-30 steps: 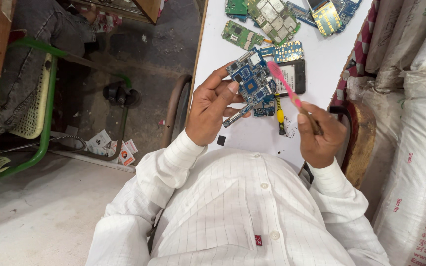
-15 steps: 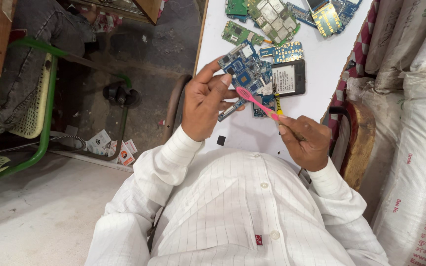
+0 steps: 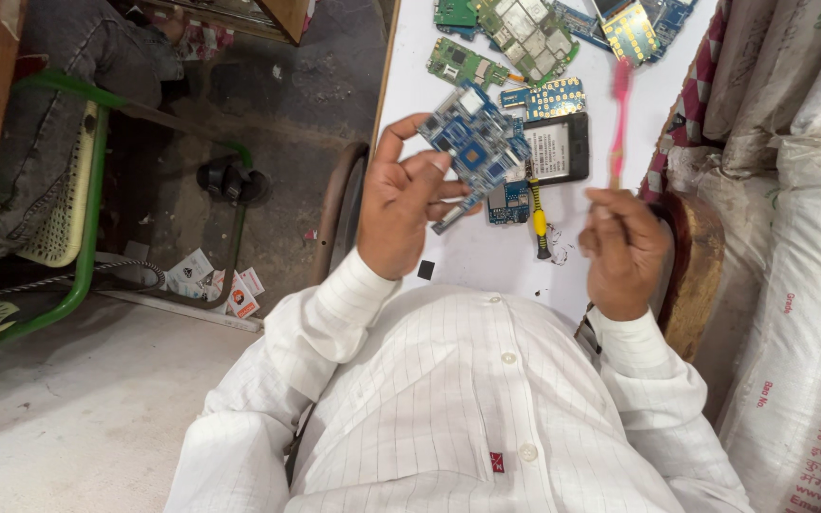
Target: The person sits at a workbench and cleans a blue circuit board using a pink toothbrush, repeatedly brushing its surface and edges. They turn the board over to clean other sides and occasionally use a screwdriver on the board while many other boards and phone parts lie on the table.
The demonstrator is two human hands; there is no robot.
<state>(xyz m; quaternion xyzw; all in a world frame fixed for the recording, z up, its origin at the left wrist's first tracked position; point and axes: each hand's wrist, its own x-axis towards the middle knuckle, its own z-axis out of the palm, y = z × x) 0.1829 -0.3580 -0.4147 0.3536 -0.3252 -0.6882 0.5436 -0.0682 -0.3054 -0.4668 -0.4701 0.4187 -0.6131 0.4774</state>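
My left hand [image 3: 401, 201] holds a blue circuit board [image 3: 475, 144] by its edge, raised over the white table [image 3: 467, 256]. My right hand [image 3: 624, 249] grips a pink brush [image 3: 618, 114] by its handle, the bristled end pointing up and away from the board. The two hands are apart, with the brush off to the right of the board. Under the raised board lie a smaller blue board [image 3: 506, 201] and a yellow-handled screwdriver [image 3: 538, 218].
A black phone body [image 3: 557, 148] lies beside the board. Several green and blue circuit boards [image 3: 525, 28] are spread at the table's far end. White sacks [image 3: 800, 237] stand at the right. A green-framed chair [image 3: 68, 199] stands on the floor at the left.
My right hand has swung the pink brush off the board, up and to the right, so it points away. My left hand still holds the blue board, turned slightly.
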